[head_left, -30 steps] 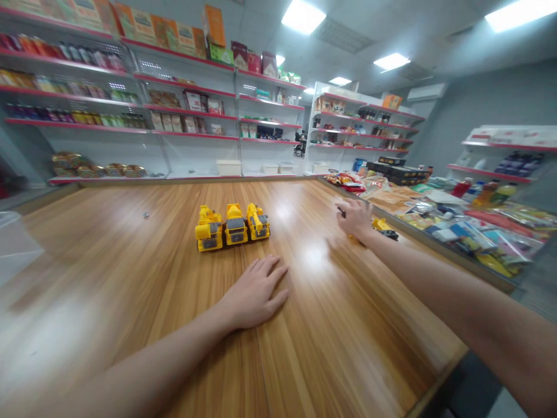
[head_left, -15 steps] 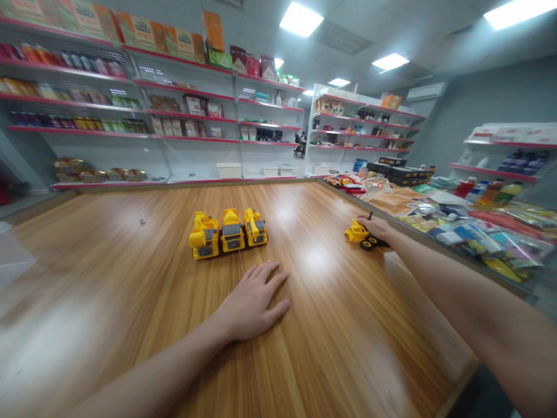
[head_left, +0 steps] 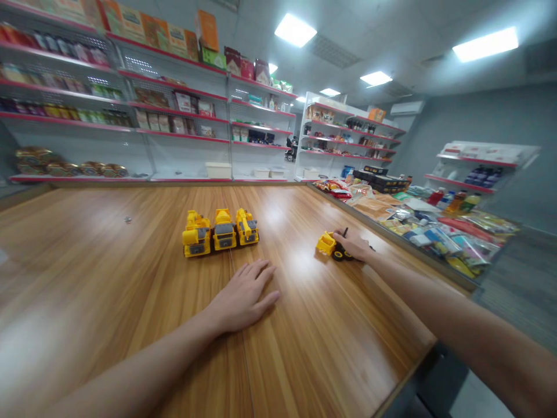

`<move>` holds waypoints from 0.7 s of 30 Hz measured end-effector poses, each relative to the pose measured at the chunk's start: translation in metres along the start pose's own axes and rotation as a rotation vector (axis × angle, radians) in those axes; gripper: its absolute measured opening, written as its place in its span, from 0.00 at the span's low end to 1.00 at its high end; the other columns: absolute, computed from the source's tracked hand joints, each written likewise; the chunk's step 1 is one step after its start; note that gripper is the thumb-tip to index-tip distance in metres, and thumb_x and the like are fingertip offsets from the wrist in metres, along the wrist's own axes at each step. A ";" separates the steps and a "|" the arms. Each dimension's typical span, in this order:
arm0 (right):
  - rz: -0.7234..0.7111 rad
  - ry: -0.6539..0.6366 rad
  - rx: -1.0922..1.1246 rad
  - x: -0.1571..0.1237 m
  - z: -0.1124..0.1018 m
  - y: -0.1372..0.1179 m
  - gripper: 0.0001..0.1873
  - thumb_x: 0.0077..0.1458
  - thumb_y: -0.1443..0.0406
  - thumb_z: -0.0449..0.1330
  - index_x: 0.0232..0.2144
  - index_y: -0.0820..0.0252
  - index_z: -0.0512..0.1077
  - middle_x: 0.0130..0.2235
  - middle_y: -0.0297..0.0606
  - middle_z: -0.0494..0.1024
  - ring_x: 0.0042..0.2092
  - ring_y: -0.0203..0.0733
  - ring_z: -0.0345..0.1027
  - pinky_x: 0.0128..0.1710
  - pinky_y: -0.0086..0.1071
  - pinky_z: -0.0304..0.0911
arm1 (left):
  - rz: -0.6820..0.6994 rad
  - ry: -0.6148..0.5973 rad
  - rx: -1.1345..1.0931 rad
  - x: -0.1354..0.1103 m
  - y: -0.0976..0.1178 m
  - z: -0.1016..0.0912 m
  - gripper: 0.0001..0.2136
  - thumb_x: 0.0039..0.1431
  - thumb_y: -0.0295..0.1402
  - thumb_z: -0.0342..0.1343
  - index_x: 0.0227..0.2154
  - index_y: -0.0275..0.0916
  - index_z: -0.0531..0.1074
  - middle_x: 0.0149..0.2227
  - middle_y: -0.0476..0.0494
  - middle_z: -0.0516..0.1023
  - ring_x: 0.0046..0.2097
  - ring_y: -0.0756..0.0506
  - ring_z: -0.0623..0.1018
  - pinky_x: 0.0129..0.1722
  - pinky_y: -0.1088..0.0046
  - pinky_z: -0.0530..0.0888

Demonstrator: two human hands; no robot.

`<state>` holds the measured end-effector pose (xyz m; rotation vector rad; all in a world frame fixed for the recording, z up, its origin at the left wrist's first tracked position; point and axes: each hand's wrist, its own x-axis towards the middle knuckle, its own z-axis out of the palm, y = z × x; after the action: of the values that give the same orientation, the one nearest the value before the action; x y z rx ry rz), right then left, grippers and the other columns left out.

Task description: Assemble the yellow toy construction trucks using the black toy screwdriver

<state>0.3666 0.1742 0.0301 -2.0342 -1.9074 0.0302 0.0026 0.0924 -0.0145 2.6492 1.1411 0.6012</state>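
Three yellow toy trucks (head_left: 220, 231) stand side by side in a row near the middle of the wooden table (head_left: 108, 278). My left hand (head_left: 243, 296) lies flat on the table just in front of them, fingers stretched out and holding nothing. Far to the right, my right hand (head_left: 357, 245) is closed around the back of a fourth yellow toy truck (head_left: 327, 244) with black wheels, which sits on the table near its right edge. Part of that toy is hidden under my fingers.
A small dark object (head_left: 127, 219) lies on the table at the left. Past the right edge, a lower counter (head_left: 435, 232) is covered with packaged goods. Red-edged shelves (head_left: 174, 122) full of products line the back wall.
My right hand reached to the right edge, closed on the fourth toy truck and has pulled it leftward across the table. My left hand has stayed flat in place.
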 end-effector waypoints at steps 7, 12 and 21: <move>-0.168 -0.092 0.066 -0.051 0.009 -0.067 0.19 0.63 0.52 0.48 0.46 0.51 0.72 0.50 0.38 0.76 0.52 0.49 0.64 0.46 0.40 0.57 | -0.083 0.070 -0.191 0.002 -0.003 -0.001 0.33 0.63 0.50 0.44 0.66 0.40 0.48 0.66 0.37 0.57 0.66 0.39 0.58 0.65 0.57 0.55; -0.290 -0.096 0.108 -0.089 0.027 -0.140 0.18 0.63 0.51 0.47 0.46 0.49 0.70 0.51 0.37 0.74 0.55 0.50 0.60 0.51 0.48 0.52 | -0.114 0.180 -0.351 0.003 -0.005 -0.004 0.28 0.64 0.46 0.45 0.63 0.38 0.57 0.63 0.37 0.63 0.64 0.40 0.63 0.64 0.59 0.58; -0.341 -0.027 0.200 -0.124 0.040 -0.203 0.21 0.63 0.53 0.47 0.54 0.51 0.67 0.58 0.44 0.68 0.59 0.57 0.55 0.55 0.59 0.48 | -0.317 0.424 -0.512 -0.002 -0.016 -0.009 0.16 0.63 0.41 0.48 0.40 0.38 0.76 0.44 0.42 0.79 0.47 0.43 0.77 0.49 0.66 0.71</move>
<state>0.1498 0.0696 0.0191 -1.5702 -2.1476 0.1568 -0.0128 0.1019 -0.0118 1.9133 1.2632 1.2313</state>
